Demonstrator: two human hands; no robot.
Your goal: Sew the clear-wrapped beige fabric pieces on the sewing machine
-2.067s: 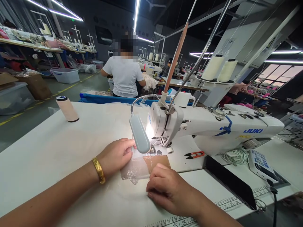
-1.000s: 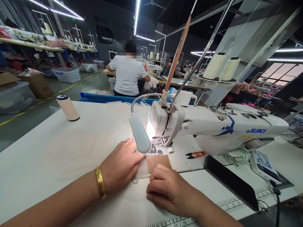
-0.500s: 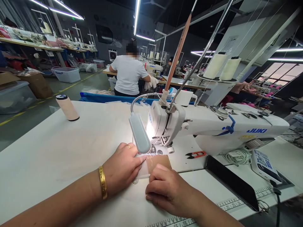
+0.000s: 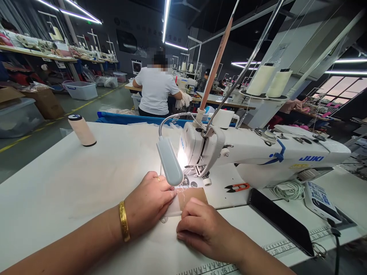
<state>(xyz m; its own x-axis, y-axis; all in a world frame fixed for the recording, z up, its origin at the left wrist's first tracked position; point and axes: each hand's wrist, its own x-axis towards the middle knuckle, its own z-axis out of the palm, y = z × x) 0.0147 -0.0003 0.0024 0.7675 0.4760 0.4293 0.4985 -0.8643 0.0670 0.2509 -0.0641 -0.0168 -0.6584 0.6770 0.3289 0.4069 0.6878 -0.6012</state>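
My left hand (image 4: 150,204), with a gold bangle and a ring, lies at the front left of the sewing machine (image 4: 241,147). Its thumb and fingers are closed together beside a thin, pale, thread-like strip (image 4: 180,191) near the presser foot. My right hand (image 4: 205,229) is curled closed, its knuckles over the near edge of a flat tan piece (image 4: 193,194). Whatever either hand pinches is hidden or too small to name. A grey lamp (image 4: 169,162) on a bent neck hangs over the needle area and covers some of my left fingertips.
Red-handled thread snips (image 4: 237,187), a black phone (image 4: 279,219) and a coiled cable (image 4: 287,189) lie to the right. A peach thread cone (image 4: 82,131) stands at the left of the table (image 4: 57,191). A person in a white shirt (image 4: 157,89) sits ahead.
My left thumb and fingertips have shifted slightly beside the pale strip. My right hand has barely moved, still curled at the tan piece.
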